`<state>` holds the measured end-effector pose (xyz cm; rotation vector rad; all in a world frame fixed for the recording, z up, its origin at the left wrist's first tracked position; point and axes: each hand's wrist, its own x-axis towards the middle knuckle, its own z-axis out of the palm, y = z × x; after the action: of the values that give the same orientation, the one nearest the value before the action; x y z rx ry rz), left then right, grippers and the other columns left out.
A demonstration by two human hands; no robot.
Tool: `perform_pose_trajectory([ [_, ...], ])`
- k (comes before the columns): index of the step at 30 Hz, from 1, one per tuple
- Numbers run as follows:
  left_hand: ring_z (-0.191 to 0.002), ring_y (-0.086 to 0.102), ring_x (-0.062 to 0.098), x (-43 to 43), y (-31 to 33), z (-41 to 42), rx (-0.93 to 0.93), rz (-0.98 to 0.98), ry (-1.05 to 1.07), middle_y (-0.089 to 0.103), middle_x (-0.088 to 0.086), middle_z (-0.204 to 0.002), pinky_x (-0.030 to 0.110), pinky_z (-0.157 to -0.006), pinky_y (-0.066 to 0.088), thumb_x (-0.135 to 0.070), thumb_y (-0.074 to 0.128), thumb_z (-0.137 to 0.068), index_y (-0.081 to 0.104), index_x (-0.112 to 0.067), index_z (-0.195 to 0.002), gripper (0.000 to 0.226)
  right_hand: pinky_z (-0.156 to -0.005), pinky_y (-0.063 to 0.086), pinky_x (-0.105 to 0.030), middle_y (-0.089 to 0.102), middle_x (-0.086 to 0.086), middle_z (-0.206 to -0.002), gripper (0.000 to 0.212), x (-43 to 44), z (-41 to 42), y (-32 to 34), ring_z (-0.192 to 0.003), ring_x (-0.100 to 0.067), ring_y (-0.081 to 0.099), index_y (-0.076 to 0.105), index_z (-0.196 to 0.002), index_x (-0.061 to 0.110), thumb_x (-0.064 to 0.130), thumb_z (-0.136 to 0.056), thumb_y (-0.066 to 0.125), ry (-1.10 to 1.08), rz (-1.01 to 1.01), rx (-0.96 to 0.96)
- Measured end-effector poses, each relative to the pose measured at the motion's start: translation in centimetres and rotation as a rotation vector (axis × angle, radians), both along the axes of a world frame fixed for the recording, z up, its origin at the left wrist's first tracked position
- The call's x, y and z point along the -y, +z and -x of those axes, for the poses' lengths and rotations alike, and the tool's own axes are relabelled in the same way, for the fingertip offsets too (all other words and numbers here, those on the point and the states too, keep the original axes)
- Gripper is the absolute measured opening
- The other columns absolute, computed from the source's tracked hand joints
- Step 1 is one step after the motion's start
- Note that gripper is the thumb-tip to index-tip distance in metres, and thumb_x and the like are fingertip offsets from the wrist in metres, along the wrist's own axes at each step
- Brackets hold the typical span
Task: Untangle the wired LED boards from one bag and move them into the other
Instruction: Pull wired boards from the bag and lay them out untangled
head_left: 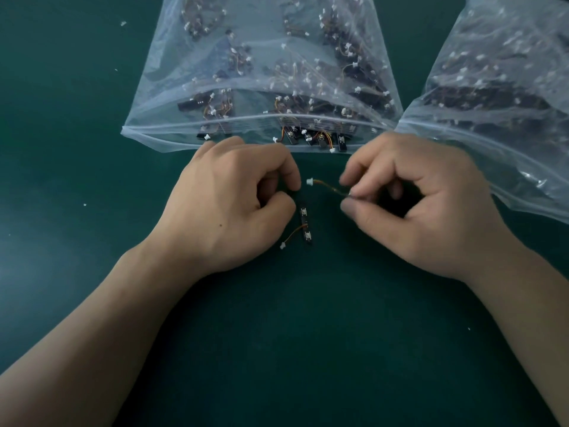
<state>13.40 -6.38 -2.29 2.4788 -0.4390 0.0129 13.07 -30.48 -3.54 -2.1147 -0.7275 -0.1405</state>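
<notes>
Currently my left fingers [291, 180] are pinching the LED board [305, 224] by its far end, length running toward me; right fingers [358, 178] are pinching another wire [326, 185], pointing left.

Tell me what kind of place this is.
Likely an electronics assembly or packing bench: a dark green work mat, a clear zip bag packed with small wired boards, a second bag beside it.

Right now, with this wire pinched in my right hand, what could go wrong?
The right hand pinches the thin orange wire; tugging might tear it from its board. Black boards poking from the mouth of the middle clear plastic bag sit near the left hand; a snag could drag them out.
</notes>
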Motion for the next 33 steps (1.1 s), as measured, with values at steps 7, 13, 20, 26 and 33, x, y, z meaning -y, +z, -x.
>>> perform_pose_trajectory([
  [7, -0.08, 0.057, 0.016, -0.15, 0.22, -0.15, -0.048, 0.096, 0.021, 0.06, -0.007, -0.066, 0.031, -0.075, 0.041, -0.016, 0.047, -0.072, 0.068, -0.028, -0.086, 0.028, -0.08, 0.053, -0.043, 0.067, 0.01, -0.114, 0.02, -0.05, 0.21, 0.18, -0.098, -0.02, 0.067, 0.076, -0.093, 0.02, 0.007, -0.08, 0.068, 0.104, 0.195, -0.058],
  [13, -0.069, 0.058, 0.016, -0.28, 0.2, -0.31, -0.127, 0.18, 0.046, 0.065, -0.003, -0.072, 0.029, -0.062, 0.042, -0.015, 0.044, -0.074, 0.07, -0.03, -0.086, 0.032, -0.116, 0.032, -0.042, 0.057, 0.012, -0.135, 0.038, -0.33, 0.09, 0.56, -0.132, -0.012, 0.048, 0.073, -0.118, 0.027, 0.048, -0.087, 0.07, -0.031, 0.328, -0.034],
  [20, -0.08, 0.056, 0.011, -0.41, 0.46, -0.31, -0.108, 0.048, -0.05, 0.062, -0.011, -0.077, 0.033, -0.076, 0.04, -0.022, 0.054, -0.065, 0.071, -0.034, -0.091, 0.034, -0.117, 0.025, -0.037, 0.056, 0.015, -0.138, 0.038, -0.49, 0.12, 0.5, -0.137, -0.011, 0.044, 0.073, -0.113, 0.032, 0.056, -0.084, 0.067, 0.008, 0.378, -0.053],
  [26, -0.082, 0.055, 0.013, -0.23, 0.62, -0.15, -0.039, -0.008, -0.104, 0.057, -0.015, -0.079, 0.048, -0.084, 0.046, -0.03, 0.055, -0.069, 0.07, -0.034, -0.093, 0.028, -0.115, 0.032, -0.043, 0.058, 0.014, -0.136, 0.037, -0.54, 0.13, 0.47, -0.134, -0.013, 0.048, 0.073, -0.115, 0.03, 0.052, -0.085, 0.071, 0.015, 0.369, -0.05],
  [33, -0.077, 0.053, 0.018, 0.0, 0.46, 0.1, -0.004, -0.025, -0.075, 0.054, -0.012, -0.073, 0.044, -0.082, 0.047, -0.026, 0.058, -0.071, 0.065, -0.029, -0.081, 0.013, -0.114, 0.034, -0.045, 0.06, 0.013, -0.135, 0.037, -0.6, 0.17, 0.37, -0.132, -0.014, 0.05, 0.074, -0.115, 0.029, 0.051, -0.085, 0.072, 0.015, 0.363, -0.038],
])
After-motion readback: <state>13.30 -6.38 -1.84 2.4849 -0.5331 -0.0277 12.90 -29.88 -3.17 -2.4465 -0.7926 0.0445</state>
